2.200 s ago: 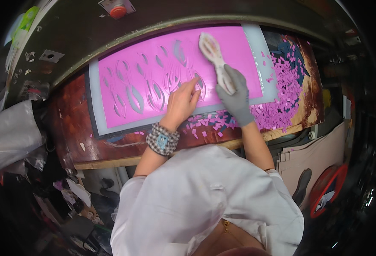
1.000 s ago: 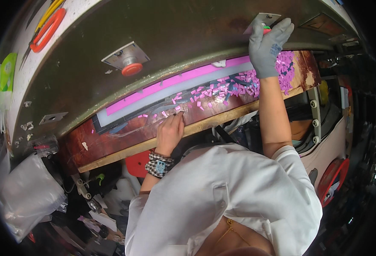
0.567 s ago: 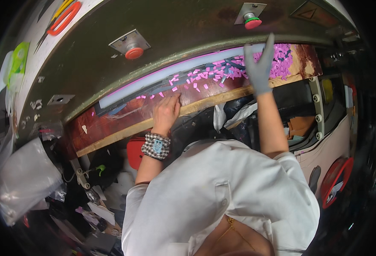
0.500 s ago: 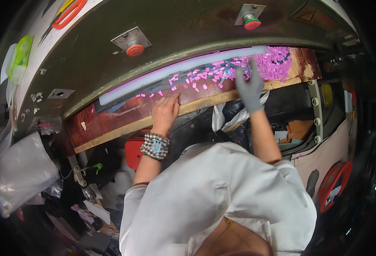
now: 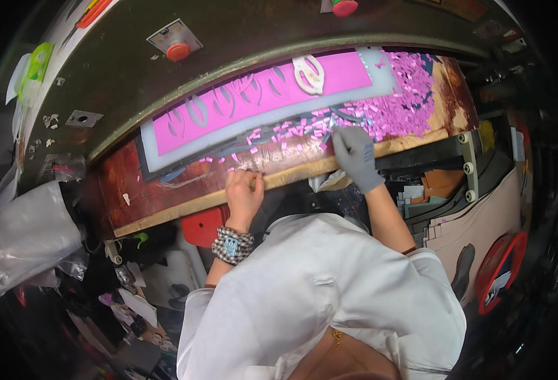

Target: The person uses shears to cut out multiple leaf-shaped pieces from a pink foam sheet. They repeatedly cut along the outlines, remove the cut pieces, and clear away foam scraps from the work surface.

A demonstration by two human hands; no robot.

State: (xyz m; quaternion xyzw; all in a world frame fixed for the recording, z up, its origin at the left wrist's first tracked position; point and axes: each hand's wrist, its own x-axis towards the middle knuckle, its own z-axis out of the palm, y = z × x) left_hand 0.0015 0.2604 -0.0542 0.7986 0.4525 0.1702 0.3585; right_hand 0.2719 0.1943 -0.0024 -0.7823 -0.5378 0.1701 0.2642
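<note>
Head view shows the long pink foam sheet point(image 5: 253, 101) on the press bed, many shapes already cut, an uncut stretch left. Gloved right hand point(image 5: 353, 152), fingers curled, picks at pink offcuts point(image 5: 399, 107). Bare left hand point(image 5: 244, 193) grips the wooden edge point(image 5: 184, 206).
</note>
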